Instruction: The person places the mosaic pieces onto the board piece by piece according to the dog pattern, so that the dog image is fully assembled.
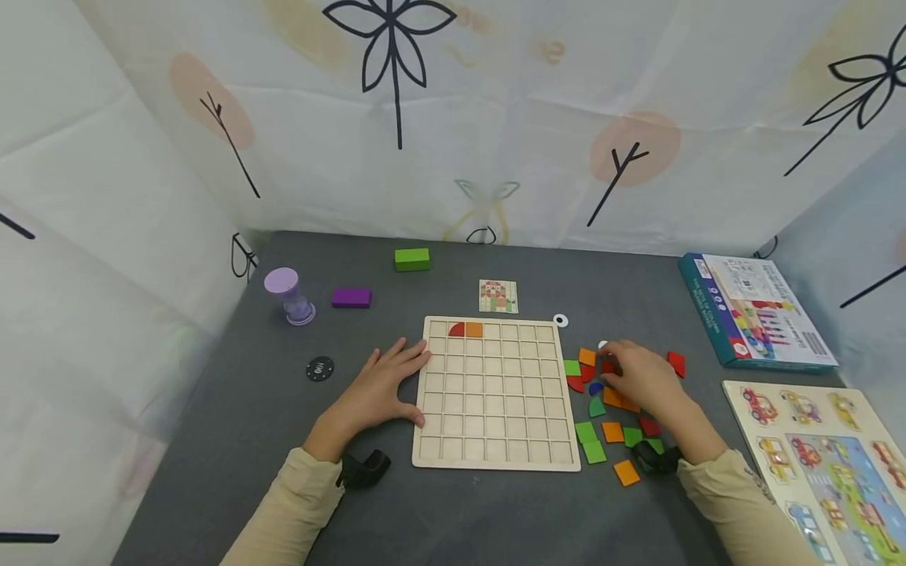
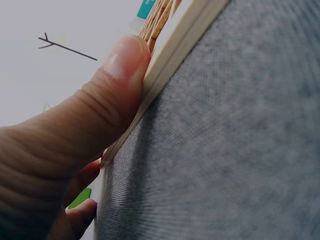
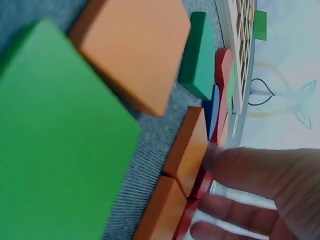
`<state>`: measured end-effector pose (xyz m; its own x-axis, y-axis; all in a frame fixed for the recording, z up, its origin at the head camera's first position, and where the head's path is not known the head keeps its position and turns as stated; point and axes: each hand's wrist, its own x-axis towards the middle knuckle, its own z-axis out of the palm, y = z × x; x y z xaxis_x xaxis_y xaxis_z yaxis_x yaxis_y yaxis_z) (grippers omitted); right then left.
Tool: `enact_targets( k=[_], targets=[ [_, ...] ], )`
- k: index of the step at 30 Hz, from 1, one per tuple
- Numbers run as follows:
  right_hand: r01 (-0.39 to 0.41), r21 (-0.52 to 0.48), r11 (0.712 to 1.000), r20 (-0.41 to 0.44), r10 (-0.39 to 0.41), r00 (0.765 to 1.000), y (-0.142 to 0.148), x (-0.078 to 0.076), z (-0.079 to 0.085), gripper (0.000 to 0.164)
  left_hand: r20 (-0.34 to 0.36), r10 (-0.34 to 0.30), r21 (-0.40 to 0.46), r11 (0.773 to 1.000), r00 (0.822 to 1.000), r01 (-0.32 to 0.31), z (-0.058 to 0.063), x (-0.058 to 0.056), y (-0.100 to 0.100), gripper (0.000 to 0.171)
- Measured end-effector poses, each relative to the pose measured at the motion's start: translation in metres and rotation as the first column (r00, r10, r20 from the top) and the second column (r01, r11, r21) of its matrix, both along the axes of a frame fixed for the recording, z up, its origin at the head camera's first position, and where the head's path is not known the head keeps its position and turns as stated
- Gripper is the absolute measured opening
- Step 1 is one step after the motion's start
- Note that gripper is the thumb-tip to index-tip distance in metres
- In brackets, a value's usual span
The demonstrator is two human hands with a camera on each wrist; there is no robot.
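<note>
A pale wooden grid board (image 1: pixel 495 452) lies flat on the dark table. In its top row sit a red rounded piece (image 1: pixel 457 330) and an orange square tile (image 1: pixel 474 330). My left hand (image 1: pixel 378 389) rests against the board's left edge, thumb and fingers spread; the left wrist view shows the thumb (image 2: pixel 117 75) pressed to its side. Over the loose pieces right of the board is my right hand (image 1: pixel 640 376). Its thumb (image 3: pixel 245 167) and fingertips are apart, right beside a red piece (image 3: pixel 201 185) and orange tiles (image 3: pixel 187 145).
Loose green tiles (image 1: pixel 585 432), orange tiles and red pieces surround my right wrist. A pattern card (image 1: pixel 498 296), green block (image 1: pixel 412 260), purple block (image 1: pixel 351 298), lilac hourglass-shaped object (image 1: pixel 289 295) and black disc (image 1: pixel 320 369) lie around the board. At right are a box (image 1: pixel 760 310) and picture puzzle (image 1: pixel 771 456).
</note>
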<state>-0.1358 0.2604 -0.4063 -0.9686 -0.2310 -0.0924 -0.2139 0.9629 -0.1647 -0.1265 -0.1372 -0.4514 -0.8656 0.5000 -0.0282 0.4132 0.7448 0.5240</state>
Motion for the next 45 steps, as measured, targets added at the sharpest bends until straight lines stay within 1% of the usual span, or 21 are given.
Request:
enact_targets(
  k=[3, 6, 9, 12, 15, 19, 23, 27, 30, 35, 38, 39, 42, 45],
  targets=[
    [0.046, -0.004, 0.999, 0.015, -0.046, 0.999, 0.001, 0.001, 0.000, 0.032, 0.001, -0.002, -0.001, 1.000, 1.000, 0.002, 0.000, 0.000, 0.000, 0.103],
    [0.059, -0.001, 0.998, 0.012, -0.059, 0.998, 0.001, 0.001, 0.000, 0.027, 0.004, -0.005, -0.002, 1.000, 1.000, 0.005, -0.001, 0.000, 0.001, 0.103],
    [0.048, -0.010, 0.999, -0.023, -0.048, 0.999, -0.004, -0.001, 0.002, 0.025, 0.009, -0.008, 0.002, 1.000, 1.000, 0.008, -0.001, 0.000, 0.001, 0.103],
    [0.014, -0.042, 0.999, -0.070, -0.017, 0.997, -0.021, -0.006, 0.007, 0.023, 0.005, -0.006, 0.004, 1.000, 1.000, 0.006, 0.000, 0.001, 0.000, 0.103],
    [-0.053, -0.068, 0.996, -0.106, 0.046, 0.993, -0.050, -0.018, 0.011, 0.023, -0.001, -0.001, 0.005, 1.000, 1.000, 0.001, 0.000, 0.000, 0.001, 0.103],
    [-0.146, -0.068, 0.987, -0.110, 0.138, 0.984, -0.094, -0.040, 0.010, 0.021, 0.000, -0.001, 0.006, 1.000, 1.000, 0.001, 0.000, 0.000, 0.000, 0.103],
    [-0.201, -0.060, 0.978, -0.063, 0.197, 0.978, -0.126, -0.059, 0.005, 0.019, 0.011, -0.002, 0.002, 1.000, 1.000, 0.002, -0.002, 0.000, 0.000, 0.104],
    [-0.208, -0.057, 0.976, -0.005, 0.208, 0.978, -0.143, -0.070, 0.000, 0.019, 0.011, 0.000, 0.013, 1.000, 1.000, 0.000, -0.002, 0.000, -0.001, 0.103],
    [-0.202, -0.068, 0.977, 0.005, 0.203, 0.979, -0.148, -0.072, -0.001, 0.017, 0.008, 0.001, 0.025, 1.000, 1.000, -0.001, -0.001, 0.000, -0.002, 0.103],
    [-0.222, -0.091, 0.971, -0.026, 0.220, 0.975, -0.151, -0.071, -0.003, 0.011, 0.008, 0.002, 0.018, 1.000, 1.000, -0.003, -0.001, -0.001, -0.002, 0.103],
    [-0.229, -0.073, 0.971, -0.021, 0.228, 0.973, -0.151, -0.070, -0.002, 0.013, 0.013, 0.004, 0.014, 1.000, 1.000, -0.004, -0.001, -0.001, -0.002, 0.103],
    [-0.223, -0.071, 0.972, -0.017, 0.222, 0.975, -0.150, -0.069, -0.001, 0.016, 0.014, 0.003, 0.014, 1.000, 1.000, -0.003, -0.001, -0.001, -0.002, 0.103],
    [-0.187, -0.091, 0.978, 0.003, 0.188, 0.982, -0.140, -0.065, 0.004, 0.024, 0.014, 0.002, 0.014, 1.000, 1.000, -0.002, -0.002, -0.001, -0.001, 0.103],
    [-0.142, -0.130, 0.981, -0.005, 0.142, 0.990, -0.119, -0.060, 0.009, 0.029, 0.012, 0.002, 0.016, 1.000, 1.000, -0.003, -0.001, -0.001, -0.001, 0.103]
  ],
)
